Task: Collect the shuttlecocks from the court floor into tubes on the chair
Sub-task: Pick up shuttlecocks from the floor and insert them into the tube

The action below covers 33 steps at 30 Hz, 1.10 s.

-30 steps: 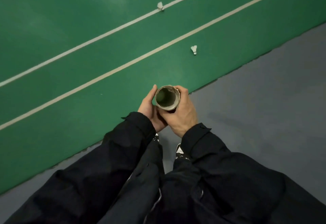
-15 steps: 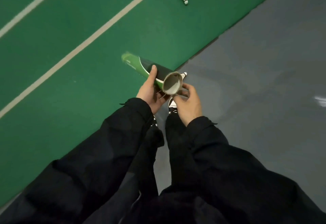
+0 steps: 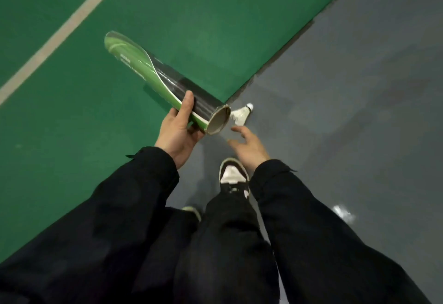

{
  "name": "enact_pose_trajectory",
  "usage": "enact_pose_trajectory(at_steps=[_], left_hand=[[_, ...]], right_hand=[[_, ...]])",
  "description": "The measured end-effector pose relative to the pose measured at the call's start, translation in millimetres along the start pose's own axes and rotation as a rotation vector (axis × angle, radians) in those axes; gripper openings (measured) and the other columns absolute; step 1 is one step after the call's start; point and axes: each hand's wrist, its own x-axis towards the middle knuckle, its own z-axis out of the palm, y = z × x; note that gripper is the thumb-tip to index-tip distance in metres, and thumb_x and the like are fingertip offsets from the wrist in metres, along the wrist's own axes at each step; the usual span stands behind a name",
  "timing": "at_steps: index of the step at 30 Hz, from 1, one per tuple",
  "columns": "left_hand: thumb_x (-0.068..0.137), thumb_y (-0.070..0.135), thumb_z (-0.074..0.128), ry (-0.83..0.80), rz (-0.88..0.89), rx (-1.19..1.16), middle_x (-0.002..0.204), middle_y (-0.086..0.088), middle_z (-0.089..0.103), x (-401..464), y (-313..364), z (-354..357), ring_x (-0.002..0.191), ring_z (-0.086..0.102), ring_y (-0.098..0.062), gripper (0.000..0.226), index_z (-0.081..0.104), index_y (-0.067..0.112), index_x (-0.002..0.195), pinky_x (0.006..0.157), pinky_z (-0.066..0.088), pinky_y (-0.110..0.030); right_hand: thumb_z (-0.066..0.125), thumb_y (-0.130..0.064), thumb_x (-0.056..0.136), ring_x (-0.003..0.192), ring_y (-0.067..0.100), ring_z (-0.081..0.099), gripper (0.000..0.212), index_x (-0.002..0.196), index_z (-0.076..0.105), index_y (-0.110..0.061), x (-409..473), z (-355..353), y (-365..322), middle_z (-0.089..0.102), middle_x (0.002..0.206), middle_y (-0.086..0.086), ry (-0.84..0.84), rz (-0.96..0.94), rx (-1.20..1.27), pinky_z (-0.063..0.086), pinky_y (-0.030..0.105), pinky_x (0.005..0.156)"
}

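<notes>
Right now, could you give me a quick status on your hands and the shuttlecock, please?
Left hand grips tube. Right hand open, reaching. Shuttlecock on grey floor, ungrasped. Nothing blocking.

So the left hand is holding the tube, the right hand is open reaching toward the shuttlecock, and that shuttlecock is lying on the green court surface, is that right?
Not quite. The head view shows the shuttlecock lying on the grey floor, just past the edge of the green court, not on it. The rest holds: the left hand holds the tube, and the right hand is open, reaching toward the shuttlecock.
</notes>
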Motion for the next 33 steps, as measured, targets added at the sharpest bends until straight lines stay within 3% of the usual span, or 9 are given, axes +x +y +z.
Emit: enact_pose_trajectory(at_steps=[5,9,11,14,16,19,22,27,33], left_hand=[[0.096,0.046,0.065,-0.054,0.058,0.044,0.129,-0.015,0.071,82,4,8,0.105,0.069,-0.022,0.062,0.056,0.004,0.141,0.078,0.063,-0.032],[0.096,0.047,0.066,-0.065,0.082,0.052,0.118,-0.01,0.073,115,21,18,0.096,0.07,-0.019,0.056,0.061,0.007,0.135,0.073,0.063,-0.031],[0.097,0.047,0.066,-0.064,0.093,0.058,0.108,-0.006,0.074,120,28,21,0.087,0.071,-0.017,0.05,0.063,0.009,0.129,0.064,0.06,-0.028],[0.098,0.046,0.064,-0.051,0.118,0.068,0.082,0.003,0.078,116,36,27,0.07,0.072,-0.01,0.044,0.064,0.008,0.121,0.058,0.058,-0.025],[0.099,0.045,0.063,-0.044,0.126,0.055,0.071,0.005,0.076,112,40,30,0.066,0.071,-0.01,0.037,0.063,0.01,0.111,0.061,0.06,-0.028],[0.097,0.046,0.066,-0.058,0.107,0.015,0.092,-0.006,0.076,92,45,35,0.087,0.07,-0.022,0.046,0.063,0.005,0.119,0.073,0.063,-0.035],[0.098,0.047,0.063,-0.098,0.05,0.001,0.11,-0.017,0.071,43,56,42,0.096,0.069,-0.026,0.061,0.062,-0.004,0.132,0.082,0.063,-0.036],[0.099,0.047,0.063,-0.067,-0.041,-0.046,0.13,-0.025,0.068,-67,102,62,0.109,0.071,-0.031,0.066,0.058,-0.007,0.136,0.1,0.058,-0.045],[0.09,0.054,0.067,-0.065,-0.091,-0.036,0.131,-0.026,0.068,-170,192,110,0.104,0.07,-0.028,0.077,0.059,-0.007,0.136,0.093,0.061,-0.041]], right_hand=[[0.056,-0.031,0.096,0.139,0.04,0.045,0.06,0.153,0.039,-0.038,103,19,40,-0.007,0.17,0.004,0.03,-0.01,-0.399,0.039,0.045,0.116],[0.049,-0.021,0.1,0.116,0.039,0.061,0.043,0.143,0.051,-0.017,127,18,41,0.041,0.156,0.01,0.295,-0.164,-0.493,0.05,0.044,0.094],[0.052,-0.021,0.101,0.102,0.034,0.066,0.027,0.121,0.068,-0.01,120,10,30,0.069,0.121,0.01,0.52,-0.204,-0.222,0.054,0.042,0.087],[0.058,-0.014,0.091,0.085,0.019,0.071,0.021,0.092,0.074,-0.028,87,-6,-6,0.074,0.089,-0.009,0.67,-0.33,0.351,0.061,0.041,0.081],[0.054,-0.009,0.085,0.072,0.005,0.067,0.03,0.081,0.068,-0.036,64,-13,-32,0.071,0.081,-0.017,0.658,-0.503,0.437,0.058,0.026,0.067],[0.056,-0.002,0.089,0.061,-0.003,0.056,0.032,0.085,0.069,-0.031,36,-19,-69,0.07,0.083,-0.013,0.561,-0.559,0.292,0.042,0.013,0.056],[0.066,-0.019,0.092,0.079,0.009,0.058,0.011,0.102,0.07,-0.018,-2,-23,-102,0.062,0.106,-0.003,0.508,-0.479,0.003,0.047,0.021,0.069],[0.07,-0.04,0.087,0.075,0.014,0.055,0.017,0.086,0.061,-0.026,-117,-39,-156,0.048,0.099,-0.007,0.625,-0.439,-0.231,0.048,0.033,0.063],[0.048,-0.035,0.089,0.063,0.012,0.052,0.02,0.089,0.06,-0.018,-227,-87,-248,0.059,0.076,-0.007,0.133,-0.393,0.029,0.046,0.039,0.058]])
